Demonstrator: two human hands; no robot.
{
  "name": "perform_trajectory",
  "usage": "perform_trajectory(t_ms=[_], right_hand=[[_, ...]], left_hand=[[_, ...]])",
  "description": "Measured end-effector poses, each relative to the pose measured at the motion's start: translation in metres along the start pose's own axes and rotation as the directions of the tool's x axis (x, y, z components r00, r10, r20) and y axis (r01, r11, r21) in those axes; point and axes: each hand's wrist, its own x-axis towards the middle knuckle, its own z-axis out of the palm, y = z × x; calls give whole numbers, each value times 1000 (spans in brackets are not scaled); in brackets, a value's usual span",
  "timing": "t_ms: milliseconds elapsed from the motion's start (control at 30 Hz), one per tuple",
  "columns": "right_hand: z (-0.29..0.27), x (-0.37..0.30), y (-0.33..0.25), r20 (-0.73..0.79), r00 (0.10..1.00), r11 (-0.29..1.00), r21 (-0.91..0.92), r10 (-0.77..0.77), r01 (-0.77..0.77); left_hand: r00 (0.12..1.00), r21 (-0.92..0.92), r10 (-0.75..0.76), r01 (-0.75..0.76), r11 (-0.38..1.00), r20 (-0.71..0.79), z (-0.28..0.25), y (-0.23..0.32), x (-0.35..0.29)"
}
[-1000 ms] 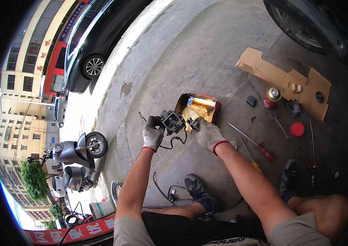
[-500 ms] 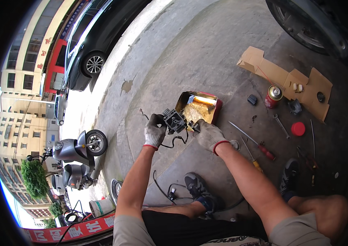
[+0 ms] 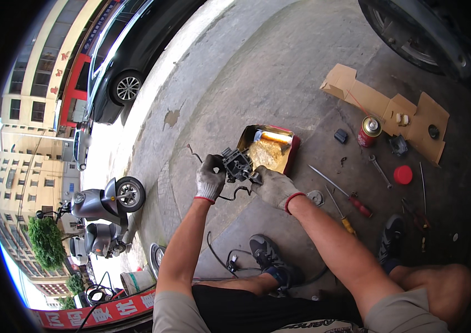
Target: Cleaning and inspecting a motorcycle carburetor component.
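A dark metal carburetor [image 3: 237,165], with a black hose hanging from it, is held above the ground beside an open red tin [image 3: 295,151]. My left hand [image 3: 209,178], in a glove with dark fingertips and a red cuff, is closed around its left side. At its lower right edge, my right hand [image 3: 275,187], gloved alike, pinches a small metal part [image 3: 256,177]. Whether that part is joined to the carburetor is hard to see. Yellowish liquid [image 3: 266,152] lies in the tin.
Right of the tin are a spray can [image 3: 370,131], cardboard [image 3: 374,100], a red cap [image 3: 403,175], a wrench [image 3: 380,171] and screwdrivers [image 3: 360,206]. A round metal piece [image 3: 316,198] lies near my right wrist. A scooter [image 3: 99,205] and a dark car [image 3: 114,83] stand left.
My right hand has shifted left and slightly down, from the tin's near edge to the carburetor's lower right side. The left hand and the carburetor stay nearly in place.
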Motion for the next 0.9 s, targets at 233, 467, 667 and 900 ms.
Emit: perform_trajectory(t_ms=[233, 467, 667, 900], right_hand=[[-4, 2, 3, 49, 997, 998, 13, 62, -63], [-10, 3, -6, -31, 986, 984, 72, 164, -161], [-14, 4, -11, -85, 984, 985, 82, 159, -152], [-10, 4, 9, -129, 986, 988, 124, 106, -90]], left_hand=[[999, 46, 27, -29, 999, 33, -1, 12, -2], [997, 58, 60, -63, 996, 52, -3, 16, -3], [991, 46, 112, -115, 992, 70, 0, 15, 0], [996, 53, 75, -78, 996, 50, 3, 16, -1]])
